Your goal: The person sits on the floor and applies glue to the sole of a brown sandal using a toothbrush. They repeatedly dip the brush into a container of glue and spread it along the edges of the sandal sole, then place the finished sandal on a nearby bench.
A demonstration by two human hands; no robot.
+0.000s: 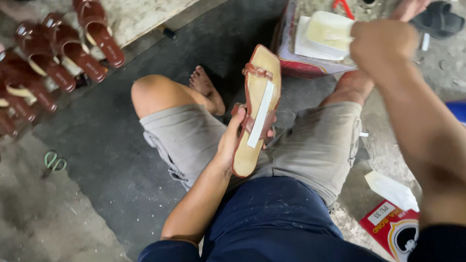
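Over the lap, centre of view: brown sandal [255, 111] held upright, sole side toward the camera, toe end far, heel end near. White strip [260, 115] lying lengthwise down the tan insole, under the brown strap. Left hand [232, 140] wrapped round the sandal's left edge near the heel, fingers curled closed on it, fingertips showing on the right side. Right hand [381, 46] raised far right, closed into a fist over a pale cream block [329, 30], seemingly gripping something thin at it; exact tool hidden by the fist, cannot tell what. Block sitting on white sheets on top of a red box [303, 60] on the floor beyond the knees.

Progress, judged from layout: this sandal mid-way, strap already on, strip placed but looking unpressed or untrimmed at its near end. Far left, row of finished-looking brown sandals [63, 53] lined up on and beside a pale slab [138, 17], so a good share apparently done. No unworked soles visible, so the remaining count cannot be told.

Around: green-handled scissors [53, 161] lying on the floor near left, well apart from the hands. Red carton [391, 228] with a white wedge-shaped piece [391, 190] just beside it near right. Dark slipper [437, 19] far right corner. Grey shorts, bare foot tucked behind the sandal.
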